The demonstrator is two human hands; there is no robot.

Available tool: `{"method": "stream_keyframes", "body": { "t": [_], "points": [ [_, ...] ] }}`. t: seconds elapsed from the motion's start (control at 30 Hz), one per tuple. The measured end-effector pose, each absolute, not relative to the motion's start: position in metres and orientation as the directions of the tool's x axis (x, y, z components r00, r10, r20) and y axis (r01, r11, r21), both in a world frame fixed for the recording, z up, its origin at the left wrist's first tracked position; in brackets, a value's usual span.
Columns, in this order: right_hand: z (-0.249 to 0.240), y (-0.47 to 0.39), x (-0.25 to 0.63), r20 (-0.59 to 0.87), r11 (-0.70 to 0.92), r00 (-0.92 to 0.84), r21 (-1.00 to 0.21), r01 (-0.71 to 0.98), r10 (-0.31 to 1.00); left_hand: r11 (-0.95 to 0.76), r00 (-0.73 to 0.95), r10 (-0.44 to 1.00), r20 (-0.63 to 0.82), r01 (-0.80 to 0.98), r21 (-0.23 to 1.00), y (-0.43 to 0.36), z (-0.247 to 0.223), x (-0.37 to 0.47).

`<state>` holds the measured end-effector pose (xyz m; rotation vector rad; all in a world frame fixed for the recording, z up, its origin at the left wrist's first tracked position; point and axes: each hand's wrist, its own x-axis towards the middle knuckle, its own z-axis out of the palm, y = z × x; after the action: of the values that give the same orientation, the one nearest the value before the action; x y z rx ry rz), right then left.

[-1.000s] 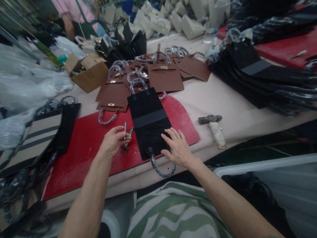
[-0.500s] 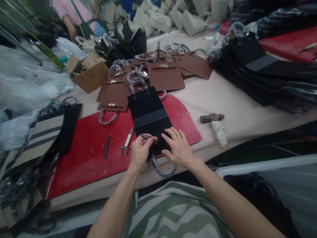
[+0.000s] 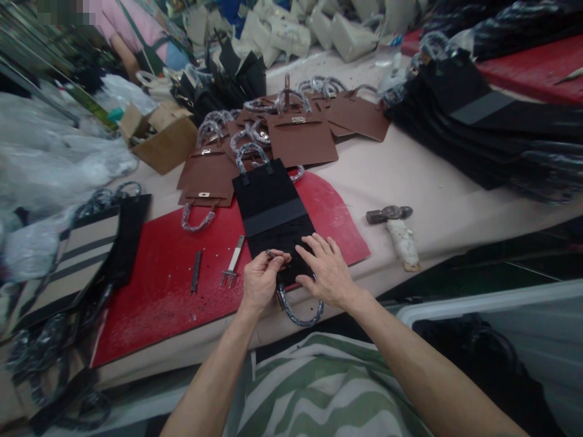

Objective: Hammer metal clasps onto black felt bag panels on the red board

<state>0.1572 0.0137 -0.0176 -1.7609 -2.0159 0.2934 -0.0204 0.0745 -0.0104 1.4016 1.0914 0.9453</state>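
Note:
A black bag panel [image 3: 268,200] with plastic-wrapped handles at both ends lies on the red mat [image 3: 159,267]. My left hand [image 3: 263,276] pinches a thin metal punch [image 3: 273,252] over the panel's near end; its tip is hard to make out. Flat on the panel beside it rests my right hand [image 3: 328,270], fingers spread, holding nothing. Left of the panel, a two-pronged tool [image 3: 234,261] and a dark metal rod [image 3: 195,272] lie on the mat. A hammer [image 3: 395,233] with a white-wrapped handle lies on the table to the right.
Brown bag panels [image 3: 303,142] with wrapped handles lie beyond the mat. Black panels [image 3: 483,127] are stacked at right, striped pieces [image 3: 82,255] at left. A cardboard box [image 3: 166,145] stands behind; a person in pink [image 3: 132,27] is at far left. A white bin [image 3: 523,309] sits below right.
The punch in my left hand has tilted, and its upper end now points more toward me. My right hand stays on the panel. The view has shifted slightly.

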Motion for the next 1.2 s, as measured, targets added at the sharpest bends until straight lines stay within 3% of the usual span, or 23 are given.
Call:
{"method": "stream_keyframes", "body": {
  "t": [0.3,0.5,0.6,0.7,0.8,0.9,1.07,1.2],
  "points": [
    [-0.017,0.013,0.158,0.197,0.168,-0.087,-0.445,0.880,0.977,-0.113,0.302,0.952,0.054,0.182,0.977,0.074,-0.007,-0.018],
    [-0.018,0.014,0.165,0.256,0.221,-0.101,-0.499,0.838,0.961,-0.313,0.332,0.922,0.198,0.341,0.887,0.072,-0.012,-0.016],
    [-0.007,0.010,0.193,0.336,0.140,0.059,-0.537,0.832,0.940,-0.412,0.370,0.888,0.271,0.382,0.827,0.071,-0.015,-0.017],
    [0.006,-0.003,0.240,0.350,-0.119,0.317,-0.484,0.867,0.881,-0.468,0.394,0.861,0.322,0.366,0.804,0.071,-0.018,-0.017],
    [0.009,-0.019,0.284,0.116,-0.498,0.574,-0.378,0.780,0.811,-0.513,0.417,0.835,0.360,0.351,0.783,0.071,-0.021,-0.017],
    [0.006,-0.025,0.307,-0.161,-0.677,0.681,-0.407,0.614,0.714,-0.535,0.436,0.821,0.370,0.361,0.764,0.071,-0.022,-0.017],
    [0.016,-0.009,0.306,-0.344,-0.639,0.616,-0.683,0.354,0.709,-0.527,0.446,0.822,0.355,0.360,0.770,0.072,-0.024,-0.017],
    [0.050,-0.001,0.280,-0.334,-0.520,0.515,-0.810,0.273,0.790,-0.523,0.445,0.820,0.361,0.325,0.788,0.072,-0.030,-0.016]
  ]
}}
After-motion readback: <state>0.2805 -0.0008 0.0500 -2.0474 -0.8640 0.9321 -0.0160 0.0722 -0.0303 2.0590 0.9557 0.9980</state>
